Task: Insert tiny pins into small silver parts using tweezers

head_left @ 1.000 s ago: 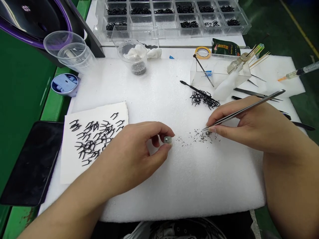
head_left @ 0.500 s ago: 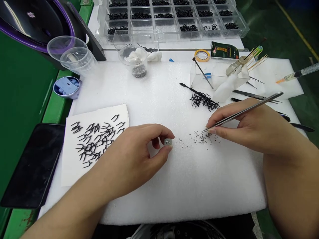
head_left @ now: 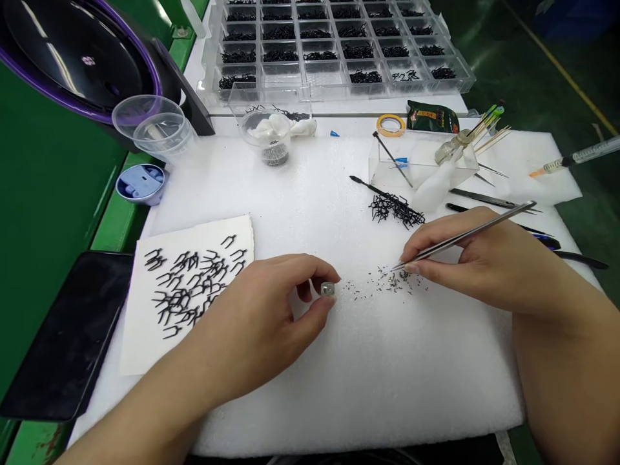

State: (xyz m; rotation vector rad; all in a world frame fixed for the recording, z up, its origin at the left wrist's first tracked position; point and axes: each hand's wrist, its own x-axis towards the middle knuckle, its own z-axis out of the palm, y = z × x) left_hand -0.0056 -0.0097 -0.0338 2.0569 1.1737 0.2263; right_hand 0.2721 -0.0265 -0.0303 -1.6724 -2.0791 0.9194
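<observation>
The left hand (head_left: 261,316) rests on the foam (head_left: 339,374) with thumb and forefinger pinched together on a small metal block (head_left: 328,289), which sits at the fingertips at about 2 o'clock from the middle of the hand and just above the foam. The right hand (head_left: 484,265) lies at 3 o'clock from the block, its fingers closed on tweezers (head_left: 465,236) that slant up toward 2 o'clock; the tip comes down at the hand's 9 o'clock side, into a scatter of tiny dark pins (head_left: 392,281) lying on the foam. Whether the tip holds a pin is too small to tell. The pins lie between the two hands, starting just beside the block at its 3 o'clock and running to the tweezers' tip. At 12 o'clock from the pins is a heap of black clips (head_left: 394,210), and beyond it a clear box (head_left: 421,161) with tools leaning in it. At 9 o'clock from the left hand a white card (head_left: 145,336) carries more black forked clips (head_left: 194,281), with a dark phone (head_left: 62,336) at its 9 o'clock side. Far up at 12 o'clock on the desk stands a clear compartment tray (head_left: 334,45) of black parts, and at 11 o'clock stacked plastic cups (head_left: 155,129).
</observation>
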